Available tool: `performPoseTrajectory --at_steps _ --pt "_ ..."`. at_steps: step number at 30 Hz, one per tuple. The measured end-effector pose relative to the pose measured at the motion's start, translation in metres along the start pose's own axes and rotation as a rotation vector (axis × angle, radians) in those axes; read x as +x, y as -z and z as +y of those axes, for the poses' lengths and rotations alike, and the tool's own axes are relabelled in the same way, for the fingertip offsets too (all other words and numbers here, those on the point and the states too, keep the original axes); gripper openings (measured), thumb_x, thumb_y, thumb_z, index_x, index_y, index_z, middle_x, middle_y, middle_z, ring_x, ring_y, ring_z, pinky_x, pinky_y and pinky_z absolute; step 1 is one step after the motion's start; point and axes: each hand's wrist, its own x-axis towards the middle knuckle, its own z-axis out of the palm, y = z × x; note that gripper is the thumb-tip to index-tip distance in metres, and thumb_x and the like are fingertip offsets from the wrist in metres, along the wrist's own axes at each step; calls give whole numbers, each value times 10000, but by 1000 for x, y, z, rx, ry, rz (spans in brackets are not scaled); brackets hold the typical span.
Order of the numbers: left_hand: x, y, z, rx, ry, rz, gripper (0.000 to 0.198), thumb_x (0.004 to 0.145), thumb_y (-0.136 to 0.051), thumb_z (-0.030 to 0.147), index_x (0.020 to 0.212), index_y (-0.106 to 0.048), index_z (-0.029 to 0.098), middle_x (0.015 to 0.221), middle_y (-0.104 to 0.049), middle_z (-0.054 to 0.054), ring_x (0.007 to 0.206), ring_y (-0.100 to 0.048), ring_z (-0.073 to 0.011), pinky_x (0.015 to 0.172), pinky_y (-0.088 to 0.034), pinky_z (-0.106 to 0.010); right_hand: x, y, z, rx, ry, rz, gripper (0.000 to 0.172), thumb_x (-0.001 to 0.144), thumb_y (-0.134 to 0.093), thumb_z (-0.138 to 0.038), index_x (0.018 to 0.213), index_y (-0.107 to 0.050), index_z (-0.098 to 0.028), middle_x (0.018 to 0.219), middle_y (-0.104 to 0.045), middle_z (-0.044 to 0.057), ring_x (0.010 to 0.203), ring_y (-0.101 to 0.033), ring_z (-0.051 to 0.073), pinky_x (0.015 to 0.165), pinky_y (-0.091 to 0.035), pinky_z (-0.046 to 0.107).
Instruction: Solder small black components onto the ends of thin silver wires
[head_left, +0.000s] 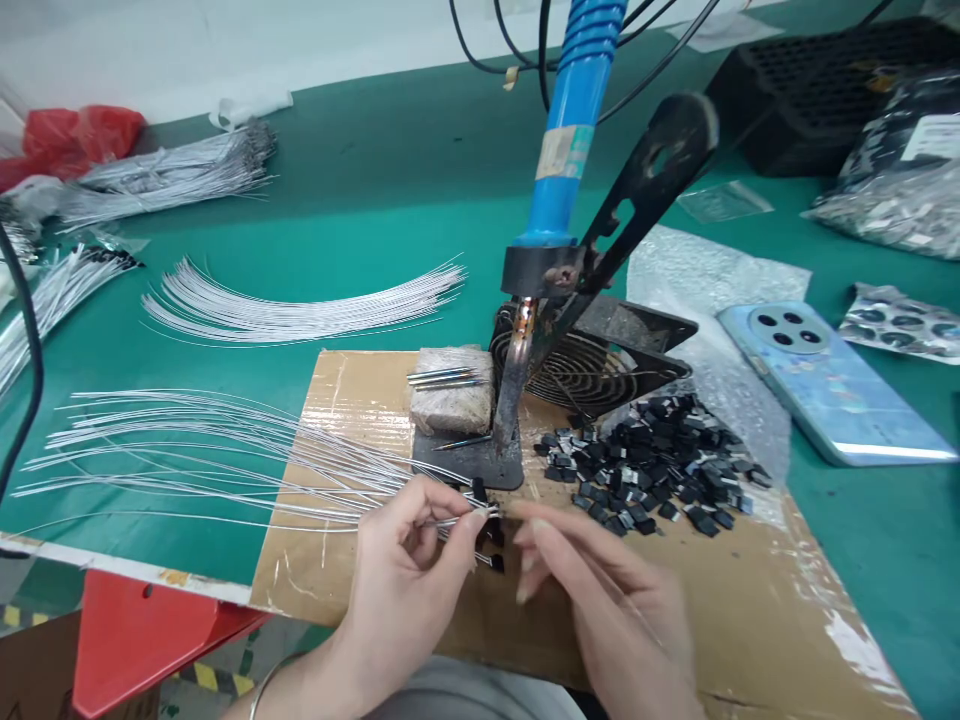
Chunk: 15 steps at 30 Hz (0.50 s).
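White wire [493, 511]: its end pokes out past the left fingertips, above the cardboard [322, 560] and in front of the soldering iron [566, 180].
Left hand [409, 575]: thumb and forefinger meet, clamped on the white wire close to its end.
Right hand [611, 590]: raised just beside the wire end, thumb and forefinger near each other; blur hides whether they grip anything, so that cannot be told.
Black pieces on wire ends [493, 563]: a few sit beside and below the left fingertips, on wires that run off leftward; these ends look done, though the hand hides how many there are.
Trailing wires [315, 460]: they fan out from the left hand across the cardboard onto the green mat [360, 230].
Loose black pieces [660, 455]: a large heap lies right of the iron, so much seems left to use.
Curved bunch of wires [300, 315]: it lies on the mat behind, with no black pieces visible on its ends; it looks untouched.
Far-left bundle [67, 290]: dark ends show, perhaps finished work, but details are too small to settle it.
Soldering iron: it leans tip-down in its black stand [645, 190], next to a wrapped block [454, 405] and a fan [581, 370].
Outer edge: a blue phone [840, 380] rests at the right, partly over bubble wrap [712, 290].
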Motion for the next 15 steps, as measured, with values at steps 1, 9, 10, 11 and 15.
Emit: performPoseTrajectory --at_steps 1,9,10,11,15 --pt "1 1 1 -9 7 4 137 899 -621 281 828 -646 167 698 -618 -22 554 -444 -98 484 -321 -215 5 7 -1 -181 134 58 216 867 -745 -393 1003 -783 -229 880 -676 28 618 -613 79 576 -521 177" --pt "4 5 8 11 13 -4 139 869 -630 274 817 -689 160 704 -631 -27 536 -398 -92 482 -288 -223 45 34 -6 -1193 901 45 146 981 -597 -210 977 -683 -92 852 -631 61 826 -561 169 780 -437 307" --pt "4 6 9 7 14 -7 141 865 -628 273 811 -689 157 700 -628 -27 535 -394 -92 482 -286 -222 47 34 -6 -1200 906 48 152 989 -581 -206 959 -676 -91 844 -623 63 828 -561 173 773 -431 308" --pt "4 6 10 0 15 -9 146 862 -626 274 804 -687 155 697 -625 -27 541 -404 -94 487 -295 -220 48 33 -7 -1194 909 50 153 994 -573 -202 949 -670 -92 837 -617 60 813 -558 167 763 -429 303" --pt "6 6 14 5 20 -7 157 856 -628 272 772 -678 149 647 -578 -10 539 -379 -94 488 -289 -218 44 33 -9 -1068 875 76 117 975 -603 -194 909 -677 -133 865 -636 24 750 -573 103 716 -452 233"
